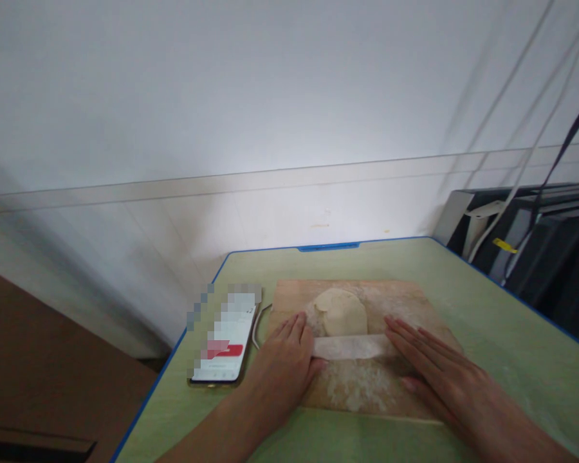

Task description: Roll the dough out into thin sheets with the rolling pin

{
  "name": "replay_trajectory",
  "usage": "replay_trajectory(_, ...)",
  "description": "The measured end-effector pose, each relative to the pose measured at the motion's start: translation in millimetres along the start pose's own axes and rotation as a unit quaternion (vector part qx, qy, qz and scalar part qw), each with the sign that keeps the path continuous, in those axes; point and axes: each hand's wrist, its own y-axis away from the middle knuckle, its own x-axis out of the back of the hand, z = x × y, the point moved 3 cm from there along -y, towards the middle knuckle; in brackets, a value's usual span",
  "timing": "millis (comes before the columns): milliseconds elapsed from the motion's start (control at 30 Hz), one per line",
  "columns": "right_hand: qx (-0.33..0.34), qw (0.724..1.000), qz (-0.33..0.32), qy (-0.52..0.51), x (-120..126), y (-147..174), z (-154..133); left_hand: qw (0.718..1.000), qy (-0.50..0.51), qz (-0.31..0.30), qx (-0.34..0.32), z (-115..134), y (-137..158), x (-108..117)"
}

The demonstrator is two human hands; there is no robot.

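A pale rolling pin [350, 348] lies crosswise over the near edge of a flattened round of dough [341, 314]. My left hand [289, 350] is closed over the pin's left end, its thumb on the near side and fingers on the far side. Over the right end rests my right hand [437, 363], fingers long and close together, thumb on the near side. Both palms hide the pin's ends. Beneath is a wooden board [361, 392] dusted with white flour, most of it in front of the pin.
A phone [226, 344] with a lit screen lies left of the board, a thin cable [257, 328] beside it. The green table [265, 260] has a blue rim and meets a white wall [270, 218]. Dark flat panels [560, 263] and hanging cords [540, 138] are at the right.
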Motion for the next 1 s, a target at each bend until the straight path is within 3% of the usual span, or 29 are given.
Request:
replay_trajectory(167, -0.023, 0.999, 0.032, 0.003, 2, -5, -7, 0.998, -0.005, 0.03, -0.056, -9, -1, -2)
replay_trajectory(300, -0.014, 1.0, 0.013, 0.007, 3, -13, -8, 0.994, 0.006, 0.035, -0.106, -21, 1, 2)
replay_trajectory(433, 0.019, 1.0, 0.01, 0.02, 8, -28, 4, 0.995, 0.002, 0.057, -0.085, -25, -3, 10)
replay_trajectory(533, -0.011, 0.999, -0.039, -0.025, 9, -45, 26, 0.996, 0.022, 0.066, -0.051, -23, -12, 17)
replay_trajectory(667, 0.023, 0.989, -0.096, -0.107, 4, -63, 44, 0.996, 0.05, 0.05, -0.061, -25, -25, 21)
replay_trajectory(833, -0.068, 0.977, -0.129, -0.153, -7, -77, 55, 0.992, 0.1, 0.029, -0.073, -40, -36, 19)
replay_trajectory(1000, -0.129, 0.963, -0.139, -0.192, -22, -93, 68, 0.991, 0.133, 0.015, -0.012, -57, -52, 5)
